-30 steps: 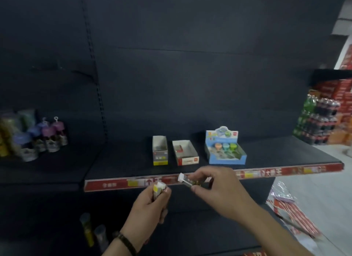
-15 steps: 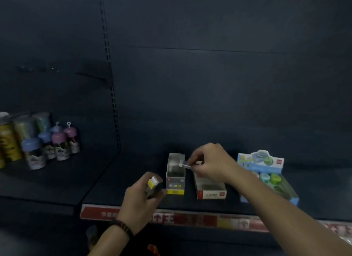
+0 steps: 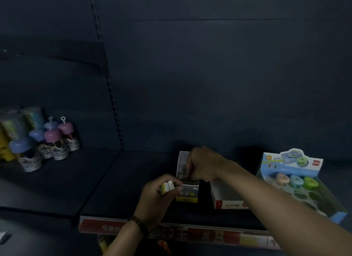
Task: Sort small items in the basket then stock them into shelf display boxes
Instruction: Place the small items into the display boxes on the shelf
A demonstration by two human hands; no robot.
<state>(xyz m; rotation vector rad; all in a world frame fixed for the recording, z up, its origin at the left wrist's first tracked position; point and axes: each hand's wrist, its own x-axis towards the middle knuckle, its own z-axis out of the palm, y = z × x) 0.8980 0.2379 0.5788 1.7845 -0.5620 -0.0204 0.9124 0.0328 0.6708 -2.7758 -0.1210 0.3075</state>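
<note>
Two hands at the shelf: my right hand (image 3: 202,165) pinches inside the yellow box (image 3: 185,179), contents unseen, my left hand (image 3: 158,196) clutches spare packs (image 3: 167,186); a nudge could tip it.

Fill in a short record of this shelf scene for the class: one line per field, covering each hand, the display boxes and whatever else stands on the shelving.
right hand: reaching into the yellow-fronted box; whatever it holds is hidden
left hand: holding small white and yellow items just left of that box
red-fronted box: open, to the right of the yellow-fronted one
blue display box: farthest right, holding round coloured items
bottles: pink and blue caps, on the left shelf
shelf edge strip: red, lettering blurred
</note>
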